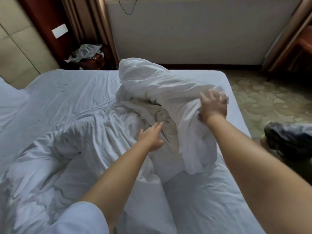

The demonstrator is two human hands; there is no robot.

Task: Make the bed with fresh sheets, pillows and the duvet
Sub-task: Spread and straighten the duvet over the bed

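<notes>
Duvet sits bunched in a tall heap mid-bed, toward the far edge, its cover rumpled down twd me. My right hand grips a fold of the white cover at the heap's right side, fingers curled into the cloth, lifted off the mattress. My left hand is flat, fingers straight, reaching into the opening betw the folds, touching the fabric. Fitted sheet covers the bed; pillow at far left. Patterned floor to the right.
</notes>
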